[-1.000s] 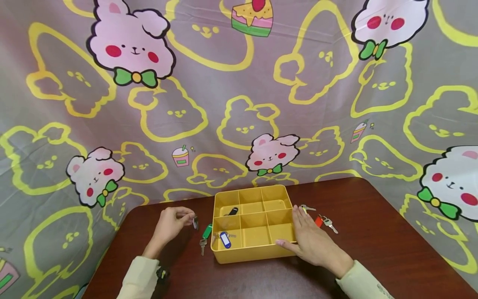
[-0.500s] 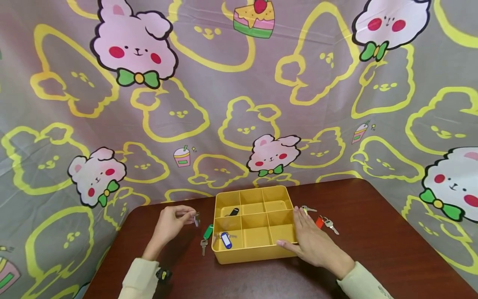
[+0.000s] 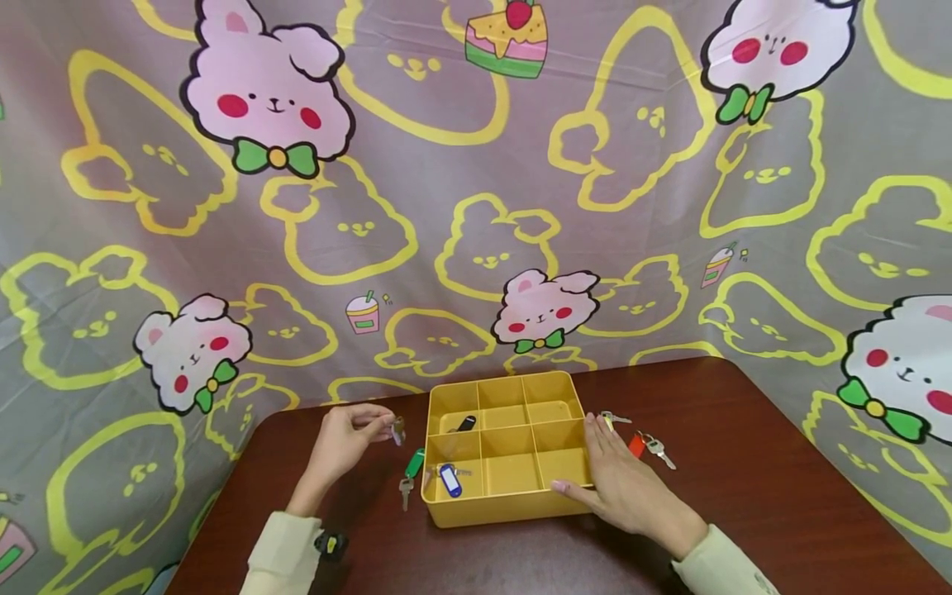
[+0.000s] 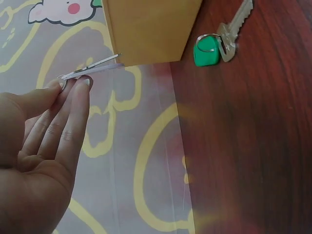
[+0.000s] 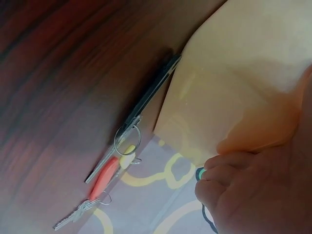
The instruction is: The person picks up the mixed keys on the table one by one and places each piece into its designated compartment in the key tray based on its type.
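Note:
My left hand (image 3: 345, 442) pinches a key (image 4: 100, 63) with a pale lilac tag (image 4: 111, 67) by its ring, between thumb and fingertips. It holds them in the air just left of a yellow divided box (image 3: 513, 508). My right hand (image 3: 628, 479) lies along the box's right wall, fingers straight, thumb at the front rim. Inside the box, a blue-tagged key (image 3: 449, 479) sits in the front left compartment and a black tag (image 3: 467, 423) in the back left one.
A green tag (image 3: 415, 463) with a key lies left of the box. To the right lie a red tag (image 3: 636, 445) with its key, a yellow tag (image 5: 127, 157) and a black tag (image 5: 151, 90) with a key. A patterned cloth hangs behind the table.
My left hand has moved slightly right, bringing the pinched key and tag closer to the box. The right hand stays against the box.

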A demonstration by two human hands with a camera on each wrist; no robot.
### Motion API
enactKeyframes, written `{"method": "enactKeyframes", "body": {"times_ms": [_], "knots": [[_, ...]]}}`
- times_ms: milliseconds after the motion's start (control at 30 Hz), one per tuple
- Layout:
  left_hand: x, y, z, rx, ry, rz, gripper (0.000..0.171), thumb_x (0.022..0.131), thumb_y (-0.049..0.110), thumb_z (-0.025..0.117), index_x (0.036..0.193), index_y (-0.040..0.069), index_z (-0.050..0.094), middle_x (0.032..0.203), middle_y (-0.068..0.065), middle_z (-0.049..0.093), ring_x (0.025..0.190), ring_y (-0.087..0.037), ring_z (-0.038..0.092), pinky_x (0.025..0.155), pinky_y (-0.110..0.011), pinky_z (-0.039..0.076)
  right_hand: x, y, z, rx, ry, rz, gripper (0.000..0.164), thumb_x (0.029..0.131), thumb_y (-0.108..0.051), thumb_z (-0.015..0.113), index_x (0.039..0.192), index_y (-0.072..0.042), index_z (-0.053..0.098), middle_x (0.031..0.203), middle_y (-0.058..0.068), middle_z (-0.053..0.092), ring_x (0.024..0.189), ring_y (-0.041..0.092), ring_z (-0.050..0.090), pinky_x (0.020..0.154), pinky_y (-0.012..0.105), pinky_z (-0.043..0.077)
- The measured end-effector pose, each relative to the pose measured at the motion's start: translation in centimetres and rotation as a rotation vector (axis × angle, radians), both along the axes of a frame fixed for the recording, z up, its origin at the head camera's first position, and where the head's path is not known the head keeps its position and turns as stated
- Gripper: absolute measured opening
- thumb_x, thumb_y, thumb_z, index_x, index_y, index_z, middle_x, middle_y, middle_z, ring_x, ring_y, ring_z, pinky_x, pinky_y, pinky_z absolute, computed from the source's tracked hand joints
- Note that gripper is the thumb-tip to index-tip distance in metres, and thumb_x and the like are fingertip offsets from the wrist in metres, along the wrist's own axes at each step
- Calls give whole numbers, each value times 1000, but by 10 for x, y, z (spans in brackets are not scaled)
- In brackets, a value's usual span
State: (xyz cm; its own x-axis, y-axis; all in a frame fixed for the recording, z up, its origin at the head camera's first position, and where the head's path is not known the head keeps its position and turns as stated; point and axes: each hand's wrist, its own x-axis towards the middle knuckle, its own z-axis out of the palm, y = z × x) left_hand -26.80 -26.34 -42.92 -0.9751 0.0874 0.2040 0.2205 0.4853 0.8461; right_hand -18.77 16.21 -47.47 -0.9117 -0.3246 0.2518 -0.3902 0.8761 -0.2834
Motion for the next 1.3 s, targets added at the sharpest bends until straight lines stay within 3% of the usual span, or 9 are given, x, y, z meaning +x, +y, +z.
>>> {"method": "enactKeyframes", "body": {"times_ms": [267, 633, 1300], "knots": [[-1, 6, 6, 10, -6, -10, 13, 100, 8, 71, 105, 1, 80, 103, -19, 81, 84, -18, 81, 74, -28, 66, 0, 0, -1, -5, 11, -1, 109, 97, -72, 56, 156, 18, 32, 164, 37, 34, 157, 47, 33, 127, 57, 33], [-4, 18, 11, 19, 0, -37, 15, 99, 10, 72, 106, -2, 79, 103, -21, 81, 88, -28, 81, 74, -29, 66, 0, 0, -2, -18, 8, 1, 110, 97, -72, 56, 156, 18, 32, 164, 37, 33, 157, 48, 32, 127, 58, 33], [-12, 37, 26, -11, -1, -99, 16, 100, 13, 72, 107, 1, 80, 104, -18, 82, 89, -27, 81, 75, -28, 66, -2, 3, -2, -9, -6, 18, 110, 98, -73, 52, 156, 17, 31, 166, 35, 30, 158, 47, 29, 127, 57, 32]]}}
